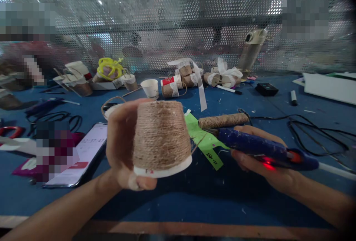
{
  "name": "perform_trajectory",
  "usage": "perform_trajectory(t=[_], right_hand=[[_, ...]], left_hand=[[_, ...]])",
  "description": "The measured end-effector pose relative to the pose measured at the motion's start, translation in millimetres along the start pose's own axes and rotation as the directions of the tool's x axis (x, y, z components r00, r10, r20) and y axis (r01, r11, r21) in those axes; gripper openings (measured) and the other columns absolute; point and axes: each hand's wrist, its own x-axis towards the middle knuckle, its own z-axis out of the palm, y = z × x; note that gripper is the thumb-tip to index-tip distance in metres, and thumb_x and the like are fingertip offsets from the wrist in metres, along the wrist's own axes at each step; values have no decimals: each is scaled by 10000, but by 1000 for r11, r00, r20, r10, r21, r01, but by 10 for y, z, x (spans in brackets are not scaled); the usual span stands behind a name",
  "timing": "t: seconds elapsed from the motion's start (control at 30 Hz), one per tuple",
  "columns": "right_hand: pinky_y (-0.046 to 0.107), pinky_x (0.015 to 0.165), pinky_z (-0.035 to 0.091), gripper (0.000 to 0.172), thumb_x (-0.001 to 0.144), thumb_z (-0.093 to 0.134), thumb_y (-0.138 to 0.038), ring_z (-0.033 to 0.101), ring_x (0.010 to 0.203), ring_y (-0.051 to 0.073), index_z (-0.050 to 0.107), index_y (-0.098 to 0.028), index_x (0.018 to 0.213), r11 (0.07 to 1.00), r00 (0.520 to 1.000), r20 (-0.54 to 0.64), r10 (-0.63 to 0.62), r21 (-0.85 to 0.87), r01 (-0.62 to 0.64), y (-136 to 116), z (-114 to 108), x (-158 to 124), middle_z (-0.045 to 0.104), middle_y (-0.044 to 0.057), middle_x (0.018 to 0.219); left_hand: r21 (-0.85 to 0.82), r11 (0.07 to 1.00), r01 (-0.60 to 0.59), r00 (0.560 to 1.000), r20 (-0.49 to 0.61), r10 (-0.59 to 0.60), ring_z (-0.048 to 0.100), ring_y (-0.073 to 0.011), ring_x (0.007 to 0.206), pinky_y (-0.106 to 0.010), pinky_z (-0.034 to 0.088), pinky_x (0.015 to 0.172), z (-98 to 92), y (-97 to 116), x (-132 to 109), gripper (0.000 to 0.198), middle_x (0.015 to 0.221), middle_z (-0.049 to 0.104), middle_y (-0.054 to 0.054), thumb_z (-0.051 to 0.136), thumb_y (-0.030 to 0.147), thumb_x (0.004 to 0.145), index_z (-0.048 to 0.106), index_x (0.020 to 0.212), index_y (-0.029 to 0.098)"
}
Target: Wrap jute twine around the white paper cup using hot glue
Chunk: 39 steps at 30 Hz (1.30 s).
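Observation:
Upside down in my left hand (122, 152) is a paper cup (162, 137) wound with brown twine, its white rim showing at the bottom. My thumb presses near that rim, and the other fingers are behind the cup. A loose end of twine sticks out at the cup's lower right. My right hand (267, 159) is closed around a blue hot glue gun (253, 146) with a red light glowing on it. The gun's nozzle points left toward the cup, apart from it. A white glue stick (338, 170) protrudes from its back.
Behind the hands lie a roll of twine (222, 120) and a green paper strip (207, 144). A phone (89, 155) is at left. Along the back stand a white paper cup (150, 88), several twine-wrapped cups (169, 89) and a bottle (251, 51). A black cable (303, 122) curls at right.

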Motion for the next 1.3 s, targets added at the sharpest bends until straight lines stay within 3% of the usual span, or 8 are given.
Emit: perform_trajectory(t=[0.1,0.2,0.4,0.6,0.77,1.03,1.17,1.3], right_hand=[[305,472,411,94,887,710,-324,517,502,146,626,-303,851,1000,1000,-27,11,-18,-11,4,-5,-10,590,-38,647],[304,511,418,168,889,702,-276,515,538,141,586,-281,767,999,999,-8,-43,-18,43,-16,-3,-14,582,-35,669],[317,544,369,276,884,662,-216,483,580,153,488,-247,671,993,989,86,-119,-8,120,-71,36,-1,531,-26,640],[301,526,315,265,865,641,-184,438,564,137,460,-240,679,991,983,131,-132,-19,136,-46,27,0,503,-32,645],[282,506,286,280,768,651,-97,396,530,110,421,-234,686,984,974,180,-138,-90,156,-24,-8,-23,471,-55,641],[291,525,250,268,777,637,-173,350,546,105,391,-229,688,968,976,161,-146,-180,174,-43,4,-60,421,-61,646],[300,542,247,270,810,616,-194,357,569,114,374,-232,694,950,975,175,-136,-257,178,-64,-4,-56,412,-55,656],[289,527,262,276,780,632,-173,359,548,104,379,-231,689,955,973,174,-153,-226,191,-72,-7,-53,425,-62,647]], left_hand=[[78,996,50,988,143,-60,655,-270,1118,-410,591,988,-21,22,10,793,1277,603,-58,841,585,682,571,1352,257],[71,992,102,965,233,-115,609,-300,1240,-424,546,1071,-46,20,10,823,1350,560,-69,874,473,689,509,1397,266],[-37,996,77,957,283,-64,584,-310,1303,-407,491,1152,-38,-7,16,875,1347,538,-61,924,334,636,512,1402,234],[71,991,111,945,301,-127,565,-328,1313,-489,501,1127,-82,-15,1,864,1370,541,-22,874,496,669,475,1415,320],[117,991,62,924,368,-101,541,-390,1298,-601,461,1135,-144,-87,-5,1010,1376,526,-88,949,403,565,461,1440,271],[198,980,-16,918,391,-64,531,-371,1314,-596,456,1123,-158,-114,-1,1022,1384,531,-95,954,425,563,457,1444,277],[170,985,32,917,387,-96,516,-361,1333,-598,429,1150,-181,-143,-23,1003,1398,522,-70,929,488,591,443,1447,299],[86,996,-1,917,397,-34,515,-374,1323,-577,432,1157,-188,-161,-14,1077,1389,524,-114,974,377,541,441,1464,219]])
